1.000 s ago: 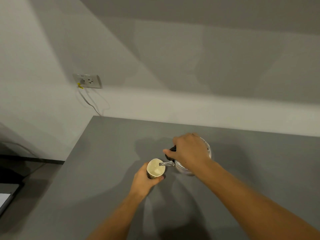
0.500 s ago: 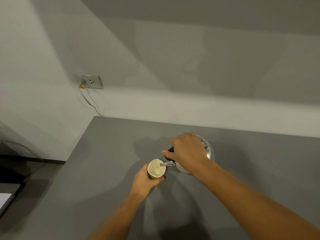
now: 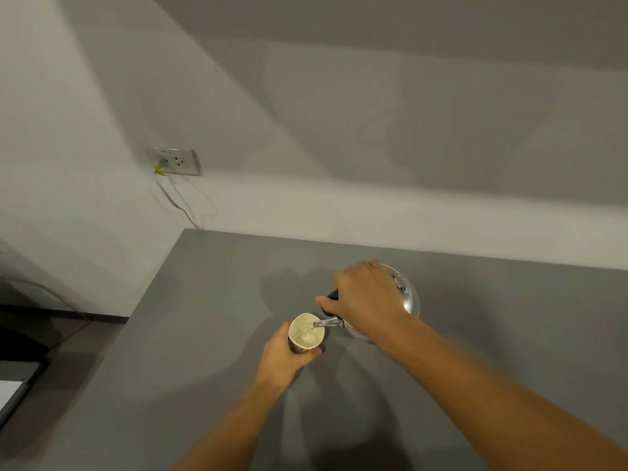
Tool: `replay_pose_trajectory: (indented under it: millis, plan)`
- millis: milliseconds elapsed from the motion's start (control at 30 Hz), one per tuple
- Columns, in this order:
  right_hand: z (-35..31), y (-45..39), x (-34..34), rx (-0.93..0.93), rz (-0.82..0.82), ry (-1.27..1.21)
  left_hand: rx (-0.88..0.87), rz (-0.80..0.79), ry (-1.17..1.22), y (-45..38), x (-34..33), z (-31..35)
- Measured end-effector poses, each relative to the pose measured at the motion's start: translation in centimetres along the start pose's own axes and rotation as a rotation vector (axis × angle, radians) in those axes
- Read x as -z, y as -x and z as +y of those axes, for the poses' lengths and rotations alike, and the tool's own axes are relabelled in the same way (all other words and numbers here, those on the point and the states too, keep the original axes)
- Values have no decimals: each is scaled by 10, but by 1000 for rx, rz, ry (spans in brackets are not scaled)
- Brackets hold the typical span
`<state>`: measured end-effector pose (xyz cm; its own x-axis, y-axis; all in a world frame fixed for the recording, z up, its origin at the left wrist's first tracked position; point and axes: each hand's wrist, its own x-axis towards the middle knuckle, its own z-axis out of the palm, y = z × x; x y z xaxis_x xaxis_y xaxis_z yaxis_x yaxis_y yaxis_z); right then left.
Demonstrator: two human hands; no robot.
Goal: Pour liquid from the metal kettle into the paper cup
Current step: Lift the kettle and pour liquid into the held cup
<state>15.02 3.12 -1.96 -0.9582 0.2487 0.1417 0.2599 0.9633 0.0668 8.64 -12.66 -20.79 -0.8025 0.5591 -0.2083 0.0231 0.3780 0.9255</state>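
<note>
A shiny metal kettle (image 3: 409,297) is tipped to the left above the grey table (image 3: 190,334), and my right hand (image 3: 363,295) is shut on its black handle from above. Its thin spout reaches over the rim of a paper cup (image 3: 306,333), and clear liquid shows inside the cup. My left hand (image 3: 285,358) wraps around the cup's side from below and holds it on or just above the table. Most of the kettle body is hidden behind my right hand.
The table's left edge drops to a dark floor, where a pale flat object (image 3: 12,396) lies at the far left. A wall socket (image 3: 175,161) with a plugged cable hangs on the white wall behind the table's back left corner.
The kettle has tipped further toward the cup, its spout reaching deeper over the rim. Both hands have stayed almost in place.
</note>
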Motion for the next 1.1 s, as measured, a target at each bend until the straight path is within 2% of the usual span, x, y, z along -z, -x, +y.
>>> replay_pose_trajectory:
  millis: [1100]
  plan:
    - [-7, 0, 3, 24, -13, 16, -15, 3, 5, 0, 0, -2]
